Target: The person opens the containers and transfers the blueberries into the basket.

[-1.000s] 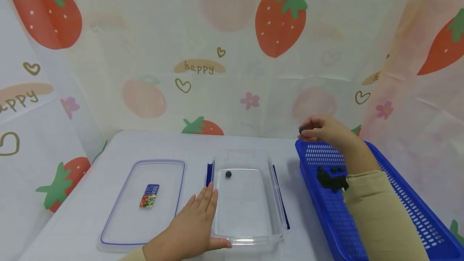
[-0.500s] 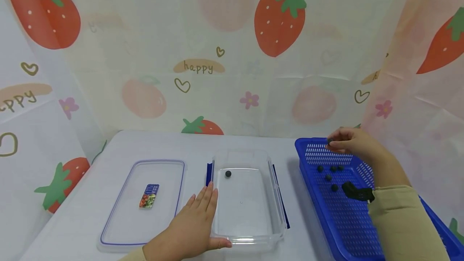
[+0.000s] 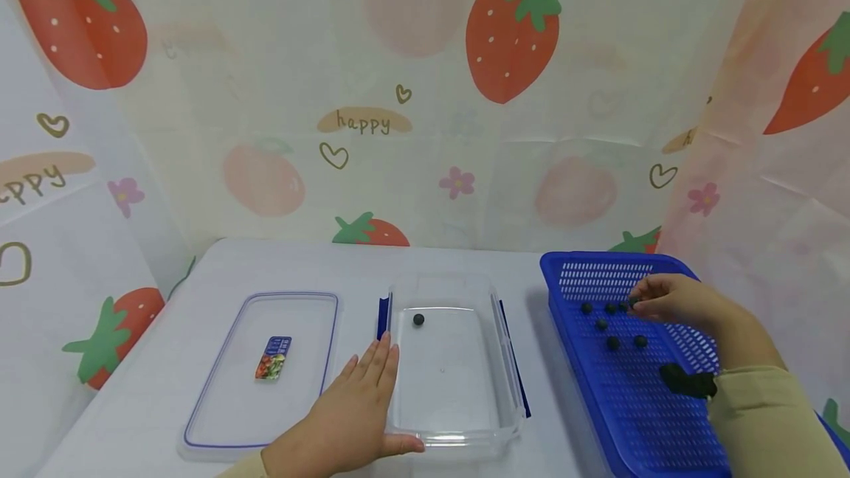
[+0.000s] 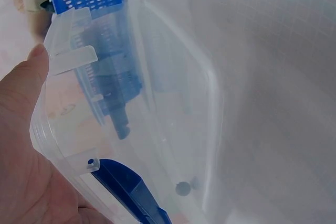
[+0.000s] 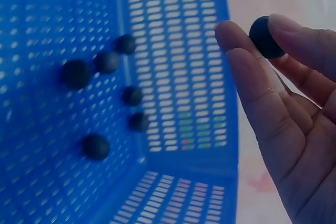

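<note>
In the head view my right hand (image 3: pixel 690 308) is over the far part of the blue basket (image 3: pixel 578 360). Its thumb and fingers pinch a small dark ball (image 5: pixel 266 38), seen plainly in the right wrist view. Several similar dark balls (image 3: pixel 601 324) lie on the basket floor. My left hand (image 3: pixel 348 404), fingers straight, rests along the left side of the clear plastic container (image 3: pixel 458 440), its thumb at the near rim. One dark ball (image 3: pixel 418 319) sits inside that container, toward its far left corner.
A clear lid (image 3: pixel 226 397) with a blue seal and a printed label (image 3: pixel 274 358) lies on the white table left of the container. Blue side latches (image 3: pixel 384 318) hang on the container. Behind the table hangs a strawberry-print curtain (image 3: pixel 398 190).
My right hand has moved right and down from above the basket's far left corner, holding a dark ball. The left hand and the container have stayed put.
</note>
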